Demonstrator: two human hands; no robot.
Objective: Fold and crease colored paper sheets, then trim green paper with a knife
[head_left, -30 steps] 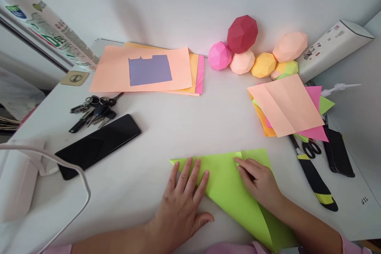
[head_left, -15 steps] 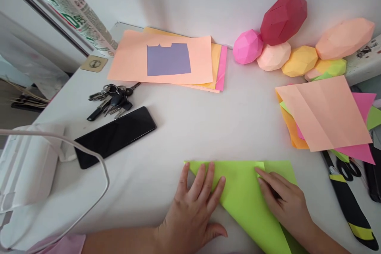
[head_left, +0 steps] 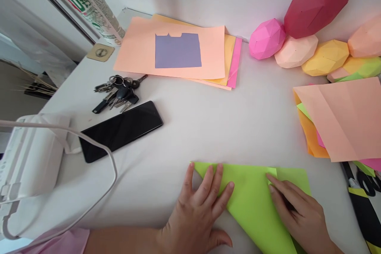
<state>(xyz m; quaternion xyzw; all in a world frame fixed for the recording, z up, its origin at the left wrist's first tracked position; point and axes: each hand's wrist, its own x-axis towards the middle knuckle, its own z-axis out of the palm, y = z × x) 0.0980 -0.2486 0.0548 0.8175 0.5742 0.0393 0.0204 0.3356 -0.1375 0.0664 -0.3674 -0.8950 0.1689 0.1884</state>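
Observation:
A sheet of bright green paper (head_left: pixel 250 198) lies folded on the white table in front of me, its long folded edge facing away. My left hand (head_left: pixel 202 206) rests on its left part, fingers spread and flat, with the fingertips near the pointed corner and upper edge. At the right, my right hand (head_left: pixel 300 210) is closed, its thumb and index finger together at a small folded flap (head_left: pixel 272 174) on the upper edge. Beyond that flap, a single layer of the green sheet shows. The paper's lower end runs out of view.
A black phone (head_left: pixel 122 131), keys (head_left: pixel 120 91) and a white device (head_left: pixel 38 158) with a cable are at the left. Stacked coloured paper (head_left: pixel 133 51) lies at the back. Faceted paper shapes (head_left: pixel 317 4), more folded sheets (head_left: pixel 342 119) and a black-yellow cutter (head_left: pixel 361 214) are at the right.
The view has shifted slightly, so things at the right slide toward the frame's edge. My right thumb and index finger have stayed at the flap; my left hand keeps its place on the paper.

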